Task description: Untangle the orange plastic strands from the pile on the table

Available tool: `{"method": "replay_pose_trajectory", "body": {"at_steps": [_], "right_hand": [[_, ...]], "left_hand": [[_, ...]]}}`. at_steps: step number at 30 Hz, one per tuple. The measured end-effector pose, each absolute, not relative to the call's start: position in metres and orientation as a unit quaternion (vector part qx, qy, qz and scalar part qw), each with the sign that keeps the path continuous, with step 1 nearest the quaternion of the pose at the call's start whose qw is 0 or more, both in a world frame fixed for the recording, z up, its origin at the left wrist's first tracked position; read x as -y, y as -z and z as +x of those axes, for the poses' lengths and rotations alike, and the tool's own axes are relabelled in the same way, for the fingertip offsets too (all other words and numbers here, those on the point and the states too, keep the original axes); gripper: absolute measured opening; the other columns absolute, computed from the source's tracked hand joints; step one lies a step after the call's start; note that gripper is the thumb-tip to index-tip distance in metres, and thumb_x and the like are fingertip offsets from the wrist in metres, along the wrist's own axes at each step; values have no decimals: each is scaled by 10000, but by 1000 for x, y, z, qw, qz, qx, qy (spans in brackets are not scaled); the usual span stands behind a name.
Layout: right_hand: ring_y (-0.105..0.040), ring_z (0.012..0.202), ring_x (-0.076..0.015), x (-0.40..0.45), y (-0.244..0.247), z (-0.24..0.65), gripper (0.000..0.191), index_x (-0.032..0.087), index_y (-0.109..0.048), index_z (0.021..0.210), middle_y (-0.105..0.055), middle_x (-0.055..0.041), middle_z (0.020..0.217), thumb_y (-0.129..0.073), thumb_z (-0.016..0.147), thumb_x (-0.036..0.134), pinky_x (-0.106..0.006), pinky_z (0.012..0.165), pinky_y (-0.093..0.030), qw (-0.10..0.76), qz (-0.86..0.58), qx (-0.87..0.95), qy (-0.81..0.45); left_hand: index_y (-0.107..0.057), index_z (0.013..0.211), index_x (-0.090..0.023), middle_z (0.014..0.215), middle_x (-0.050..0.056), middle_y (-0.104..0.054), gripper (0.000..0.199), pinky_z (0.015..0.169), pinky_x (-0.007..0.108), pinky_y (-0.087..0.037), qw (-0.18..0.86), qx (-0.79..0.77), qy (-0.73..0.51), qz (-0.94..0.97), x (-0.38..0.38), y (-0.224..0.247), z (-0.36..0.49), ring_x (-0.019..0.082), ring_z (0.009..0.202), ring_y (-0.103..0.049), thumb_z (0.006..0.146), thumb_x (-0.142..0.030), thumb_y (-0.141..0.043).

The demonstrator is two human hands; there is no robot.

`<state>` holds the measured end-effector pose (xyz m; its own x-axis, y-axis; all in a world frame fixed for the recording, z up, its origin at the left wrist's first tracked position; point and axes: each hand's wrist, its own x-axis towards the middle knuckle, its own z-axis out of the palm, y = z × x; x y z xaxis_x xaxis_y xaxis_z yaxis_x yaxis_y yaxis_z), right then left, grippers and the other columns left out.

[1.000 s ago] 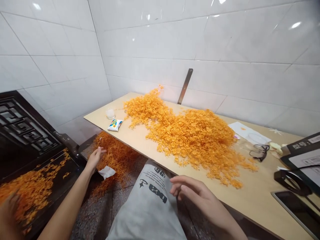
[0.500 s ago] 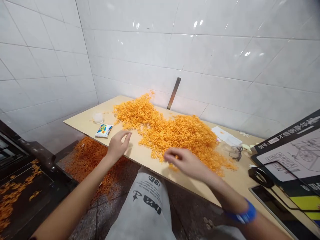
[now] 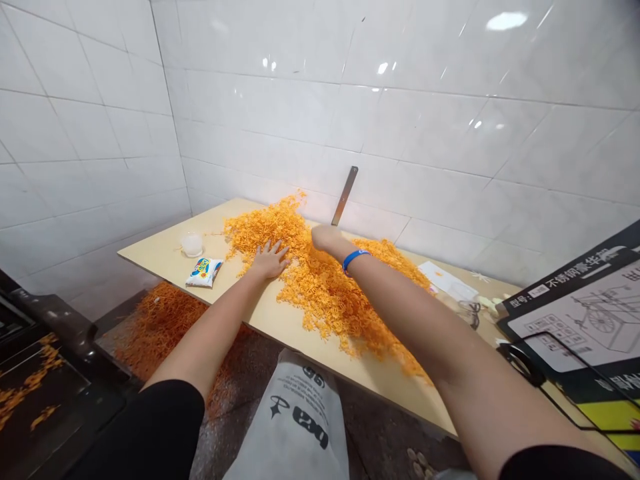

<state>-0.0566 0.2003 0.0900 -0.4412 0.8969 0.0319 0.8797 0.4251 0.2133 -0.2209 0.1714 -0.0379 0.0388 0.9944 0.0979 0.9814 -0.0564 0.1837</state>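
A large heap of crinkly orange shreds (image 3: 320,293) covers the middle of a pale wooden tabletop (image 3: 160,251). My left hand (image 3: 270,260) lies palm down on the heap, its fingers spread and holding nothing. Farther along, my right hand (image 3: 325,237) reaches the back of the heap near the wall, a blue wristband on its wrist. Its fingers are hidden from my view, so what they touch or hold is unclear.
A clear cup (image 3: 193,244) and a small printed packet (image 3: 204,272) stand left of the heap. White paper (image 3: 447,280) and glasses (image 3: 470,313) lie right of it. Orange shreds (image 3: 160,327) cover the floor below. A printed board (image 3: 575,313) stands at right.
Both arms have stretched forward across the table. My left hand has moved from the bare tabletop onto the heap, and my right hand has moved to the heap's far side.
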Motion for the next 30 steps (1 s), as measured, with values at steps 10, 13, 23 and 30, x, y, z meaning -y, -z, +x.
{"method": "replay_pose_trajectory", "body": {"at_steps": [10, 13, 23, 30], "right_hand": [[-588, 1159, -412, -248, -185, -20, 383, -12, -693, 1035, -651, -321, 1094, -543, 933, 326, -483, 843, -467, -91, 547, -794, -249], [-614, 1129, -375, -250, -203, -13, 519, -54, -705, 868, -673, -293, 1024, -386, 996, 334, -434, 831, -449, -109, 532, -788, -291], [-660, 1013, -336, -253, -234, -31, 298, 6, -720, 942, -681, -205, 962, -544, 932, 246, -453, 825, -497, -143, 527, -783, -297], [-638, 1049, -342, -233, -230, -50, 272, 33, -692, 1073, -671, -241, 1054, -564, 889, 187, -416, 838, -504, -113, 507, -811, -270]], "left_hand": [[-292, 1517, -222, 1598, 63, -243, 599, 1160, 513, -180, 21, -704, -125, 699, -171, 48, -221, 331, 1461, -202, 973, -436, -162], [-327, 1503, -223, 1592, 63, -262, 595, 1154, 509, -193, 17, -702, -131, 699, -171, 49, -221, 338, 1449, -230, 973, -433, -158], [-466, 1421, -242, 1522, 74, -406, 532, 1129, 512, -257, 13, -689, -204, 695, -173, 52, -224, 325, 1399, -338, 950, -435, -314], [-580, 1265, -182, 1484, 108, -432, 539, 1184, 463, -179, -82, -691, -373, 614, -165, 5, -203, 248, 1399, -337, 994, -404, -169]]}}
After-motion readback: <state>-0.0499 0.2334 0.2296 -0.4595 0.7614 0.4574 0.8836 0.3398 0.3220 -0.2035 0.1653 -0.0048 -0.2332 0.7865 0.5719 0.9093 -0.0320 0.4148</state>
